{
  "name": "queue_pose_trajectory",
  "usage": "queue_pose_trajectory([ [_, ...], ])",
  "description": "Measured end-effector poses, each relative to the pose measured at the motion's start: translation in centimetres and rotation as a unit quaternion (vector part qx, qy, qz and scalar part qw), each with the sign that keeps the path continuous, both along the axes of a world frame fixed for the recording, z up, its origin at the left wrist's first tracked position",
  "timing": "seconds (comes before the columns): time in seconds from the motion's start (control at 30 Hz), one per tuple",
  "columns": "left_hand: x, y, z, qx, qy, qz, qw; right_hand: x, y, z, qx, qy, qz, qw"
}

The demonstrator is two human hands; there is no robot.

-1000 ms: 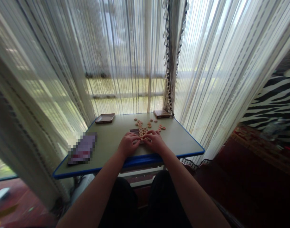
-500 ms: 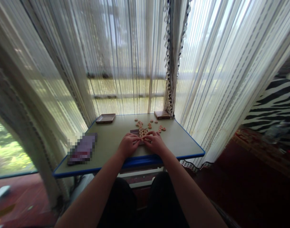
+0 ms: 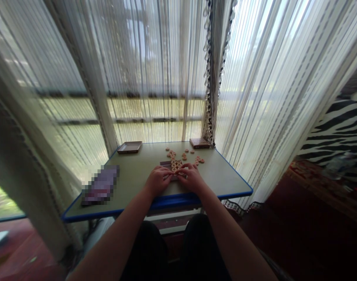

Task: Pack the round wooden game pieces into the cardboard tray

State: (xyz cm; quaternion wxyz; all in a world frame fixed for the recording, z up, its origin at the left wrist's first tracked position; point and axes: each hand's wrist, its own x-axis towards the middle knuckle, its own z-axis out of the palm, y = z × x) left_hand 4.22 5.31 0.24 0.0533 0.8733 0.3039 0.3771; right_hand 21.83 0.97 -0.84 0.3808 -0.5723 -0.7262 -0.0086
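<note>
On the table just in front of me, several round wooden chess pieces (image 3: 174, 165) with dark markings lie in neat rows on a brown, flat tray-like thing (image 3: 165, 164). My left hand (image 3: 159, 180) reaches in from the left, thumb and fingers pinched at the near end of the rows. From the right, my right hand (image 3: 191, 178) meets it, its fingertips also closed at the same pieces. The hands nearly touch. Which piece each hand grips is partly hidden by the fingers. Loose pieces (image 3: 197, 159) lie scattered beyond my hands.
A pale table (image 3: 225, 175) with a blue edge holds everything. At the back left lies a shallow open box (image 3: 129, 147); at the back right, a brown flat box (image 3: 199, 143). A pixelated purple item (image 3: 101, 185) rests on the left side. Sheer curtains (image 3: 155, 78) hang behind.
The view has shifted slightly. Both hands stay pinched at the near end of the rows, with hardly any movement; the loose pieces lie as before.
</note>
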Motion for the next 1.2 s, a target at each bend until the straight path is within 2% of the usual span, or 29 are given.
queue_pose_trajectory([
  [0.63, 0.1, -0.1, 0.1, 0.010, -0.001, 0.017, 1.000, 0.1, 0.4, -0.3, -0.004, 0.004, 0.001, 1.000],
  [0.73, 0.2, 0.7, -0.1, 0.023, -0.011, 0.074, 0.997, 0.1, 0.3, -0.2, -0.008, 0.010, 0.001, 1.000],
  [0.83, -0.3, 2.5, -0.6, 0.013, -0.042, 0.202, 0.978, 0.1, 0.2, -0.1, -0.008, 0.019, -0.004, 1.000],
  [0.9, -0.6, 3.6, -0.9, -0.025, -0.037, 0.272, 0.961, 0.2, 0.2, -0.1, -0.009, 0.016, -0.002, 1.000],
  [1.03, -0.5, 4.4, -0.6, -0.110, 0.035, 0.306, 0.945, 0.2, 0.3, 0.2, 0.003, 0.013, 0.002, 1.000],
  [1.13, 0.4, 5.0, 0.7, -0.186, 0.111, 0.335, 0.917, 0.2, 0.7, 0.8, 0.008, 0.027, -0.008, 1.000],
  [1.2, 0.9, 6.3, 1.6, -0.246, 0.155, 0.349, 0.891, 0.2, 1.3, 1.7, -0.015, 0.034, -0.001, 0.999],
])
